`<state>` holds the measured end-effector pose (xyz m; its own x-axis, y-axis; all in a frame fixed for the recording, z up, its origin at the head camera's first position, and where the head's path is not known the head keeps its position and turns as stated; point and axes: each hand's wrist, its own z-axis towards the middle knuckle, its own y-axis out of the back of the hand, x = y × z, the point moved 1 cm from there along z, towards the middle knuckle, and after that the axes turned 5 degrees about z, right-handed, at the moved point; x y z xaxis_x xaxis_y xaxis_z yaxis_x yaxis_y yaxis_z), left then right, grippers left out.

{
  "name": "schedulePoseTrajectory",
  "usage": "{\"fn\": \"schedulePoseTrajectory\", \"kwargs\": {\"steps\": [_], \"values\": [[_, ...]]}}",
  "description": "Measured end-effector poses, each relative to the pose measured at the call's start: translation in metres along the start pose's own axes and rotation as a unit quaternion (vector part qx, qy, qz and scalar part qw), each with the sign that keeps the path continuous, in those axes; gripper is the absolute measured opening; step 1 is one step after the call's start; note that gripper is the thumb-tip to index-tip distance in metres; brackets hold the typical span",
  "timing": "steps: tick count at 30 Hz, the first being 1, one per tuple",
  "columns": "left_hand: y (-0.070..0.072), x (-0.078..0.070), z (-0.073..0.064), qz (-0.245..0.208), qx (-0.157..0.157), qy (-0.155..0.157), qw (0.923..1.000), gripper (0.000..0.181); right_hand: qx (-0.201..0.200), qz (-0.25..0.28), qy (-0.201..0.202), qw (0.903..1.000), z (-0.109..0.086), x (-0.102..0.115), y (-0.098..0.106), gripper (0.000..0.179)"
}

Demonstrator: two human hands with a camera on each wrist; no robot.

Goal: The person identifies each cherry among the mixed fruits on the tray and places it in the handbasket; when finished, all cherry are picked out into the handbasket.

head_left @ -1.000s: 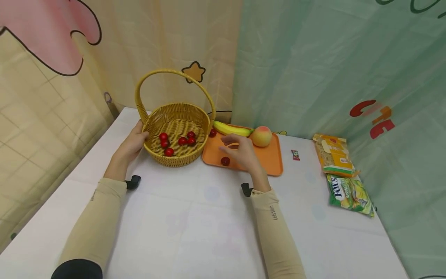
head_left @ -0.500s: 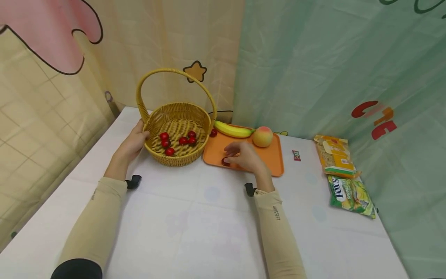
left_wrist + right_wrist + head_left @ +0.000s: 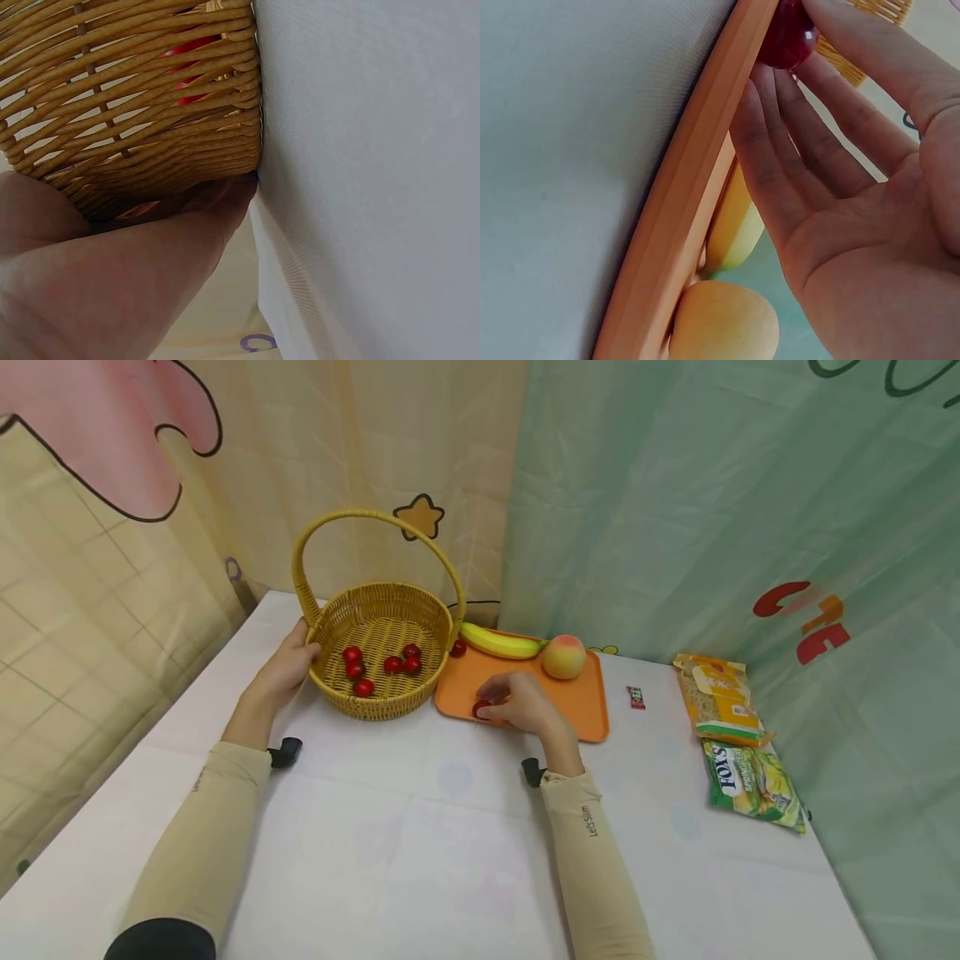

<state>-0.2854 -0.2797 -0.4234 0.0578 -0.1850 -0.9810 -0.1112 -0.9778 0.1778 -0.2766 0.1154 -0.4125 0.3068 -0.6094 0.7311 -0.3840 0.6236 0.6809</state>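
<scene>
My left hand (image 3: 283,670) grips the left side of a yellow wicker basket (image 3: 375,706) near the foot of its tall handle. The thumb lies at the rim, and in the left wrist view fingers reach under the woven wall (image 3: 127,112). Several red cherries (image 3: 355,669) lie inside. My right hand (image 3: 525,702) pinches a dark red cherry (image 3: 789,37) between thumb and fingers, low over the front left of an orange tray (image 3: 573,718). Another cherry (image 3: 458,647) sits in the tray's back left corner, beside a banana (image 3: 502,643) and a peach (image 3: 564,657).
A small wrapped candy (image 3: 636,697) lies right of the tray on the white table (image 3: 435,860). Farther right are an orange-yellow food packet (image 3: 720,697) and a green Fox's candy bag (image 3: 753,785). Curtains (image 3: 637,510) hang behind the table.
My right hand has come down to the front left of the tray, and its thumb and fingers have closed on the cherry there. The left hand and the basket have stayed in place.
</scene>
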Motion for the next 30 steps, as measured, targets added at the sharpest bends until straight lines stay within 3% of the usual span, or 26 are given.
{"fn": "schedulePoseTrajectory", "kwargs": {"steps": [6, 11, 17, 23, 26, 30], "values": [[-0.002, -0.005, -0.003, -0.001, 0.003, 0.001, 1.0, 0.075, -0.023, 0.01, -0.004, 0.9997, 0.001, 0.001, -0.003, 0.025], [-0.001, -0.004, 0.001, -0.001, 0.002, 0.004, 1.0, 0.076, -0.098, 0.057, 0.019, 0.9934, 0.0, 0.004, -0.002, 0.024], [0.001, 0.002, 0.003, 0.005, -0.001, 0.004, 1.0, 0.074, -0.174, 0.084, 0.055, 0.9797, 0.003, 0.007, -0.004, 0.026], [0.001, 0.003, 0.003, 0.006, -0.002, 0.011, 0.9999, 0.074, -0.262, 0.132, 0.092, 0.9515, 0.007, 0.014, -0.012, 0.027], [0.001, 0.003, 0.003, 0.005, -0.002, 0.01, 0.9999, 0.074, -0.277, 0.143, 0.11, 0.9439, 0.009, 0.022, -0.017, 0.027], [0.0, 0.002, 0.003, 0.007, -0.003, 0.003, 1.0, 0.074, -0.275, 0.135, 0.133, 0.9427, 0.011, 0.035, -0.024, 0.028]]}}
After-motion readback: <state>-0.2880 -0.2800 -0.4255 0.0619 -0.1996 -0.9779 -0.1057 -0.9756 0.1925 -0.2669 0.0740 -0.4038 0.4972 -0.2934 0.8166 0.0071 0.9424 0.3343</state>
